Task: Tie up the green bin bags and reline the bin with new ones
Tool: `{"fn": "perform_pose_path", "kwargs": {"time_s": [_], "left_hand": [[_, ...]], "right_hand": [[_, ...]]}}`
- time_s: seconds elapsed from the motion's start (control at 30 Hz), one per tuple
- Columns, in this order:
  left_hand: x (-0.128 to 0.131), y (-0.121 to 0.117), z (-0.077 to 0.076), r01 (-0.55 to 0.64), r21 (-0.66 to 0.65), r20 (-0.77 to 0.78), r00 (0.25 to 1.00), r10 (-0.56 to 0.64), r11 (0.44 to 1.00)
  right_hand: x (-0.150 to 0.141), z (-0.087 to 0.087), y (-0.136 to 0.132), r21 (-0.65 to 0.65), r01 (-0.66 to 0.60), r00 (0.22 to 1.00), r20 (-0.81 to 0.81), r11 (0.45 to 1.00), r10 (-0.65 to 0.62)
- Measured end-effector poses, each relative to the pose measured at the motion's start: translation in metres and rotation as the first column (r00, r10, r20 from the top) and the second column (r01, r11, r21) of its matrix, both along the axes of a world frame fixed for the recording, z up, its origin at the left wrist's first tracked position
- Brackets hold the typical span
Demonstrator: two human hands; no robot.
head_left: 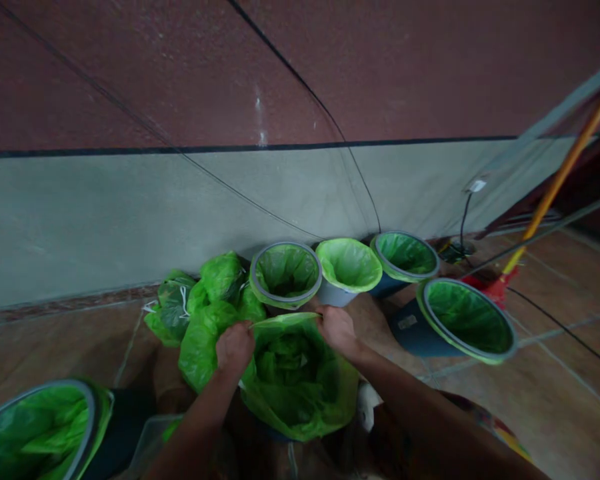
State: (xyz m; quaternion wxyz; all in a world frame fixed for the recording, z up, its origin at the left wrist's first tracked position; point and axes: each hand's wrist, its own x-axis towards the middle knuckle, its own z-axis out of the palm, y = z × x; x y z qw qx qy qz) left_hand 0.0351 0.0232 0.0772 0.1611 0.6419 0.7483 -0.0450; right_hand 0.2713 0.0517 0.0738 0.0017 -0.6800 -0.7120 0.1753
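Observation:
A green bin bag [305, 407] hangs wide open in front of me, its mouth facing up. My left hand [235, 345] is closed on the far left part of its rim. On the far right part, my right hand [336, 328] grips the same edge, so the rim is stretched between both fists. Crumpled green plastic lies inside the bag. Whatever stands beneath the bag is mostly hidden by it. Just left of my left hand are tied, filled green bags [203, 347] on the floor.
Along the wall stand a grey-rimmed lined bin [286, 301], a white lined bin [337, 295] and a dark lined bin [405, 275]. Another dark bin [415, 330] leans at right, near a red broom [493, 288]. A lined bin [93, 427] is at lower left. Cables hang down the wall.

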Motion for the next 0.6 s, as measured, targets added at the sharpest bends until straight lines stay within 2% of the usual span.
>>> {"fn": "perform_pose_path", "kwargs": {"time_s": [0.1, 0.23, 0.3, 0.4, 0.5, 0.53, 0.6], "left_hand": [[0.002, -0.002, -0.004, 0.047, 0.009, 0.015, 0.999, -0.047, 0.999], [0.008, -0.005, -0.007, 0.062, 0.11, 0.0, 0.998, -0.062, 0.992], [0.011, -0.005, -0.002, 0.049, 0.167, -0.002, 0.999, -0.049, 0.985], [0.019, -0.008, 0.012, 0.081, 0.234, 0.03, 0.995, -0.09, 0.969], [0.033, -0.027, 0.024, 0.214, 0.147, 0.145, 0.961, -0.235, 0.966], [0.039, -0.038, 0.025, 0.284, 0.083, 0.199, 0.934, -0.295, 0.955], [0.05, -0.064, 0.023, 0.44, -0.041, 0.278, 0.867, -0.412, 0.897]], "right_hand": [[0.002, 0.002, -0.002, 0.002, 0.005, 1.0, -0.009, 1.0, -0.005], [0.002, 0.006, -0.003, -0.031, 0.035, 0.999, 0.01, 0.999, -0.035], [0.0, 0.011, -0.005, -0.033, 0.068, 0.998, 0.012, 0.997, -0.068], [-0.001, 0.024, -0.01, 0.078, 0.065, 0.998, -0.02, 0.995, -0.063], [-0.003, 0.041, -0.026, 0.142, -0.094, 0.99, -0.09, 0.985, 0.108], [-0.003, 0.043, -0.036, 0.116, -0.17, 0.976, -0.115, 0.979, 0.183], [-0.004, 0.04, -0.06, 0.032, -0.345, 0.926, -0.149, 0.938, 0.346]]}}
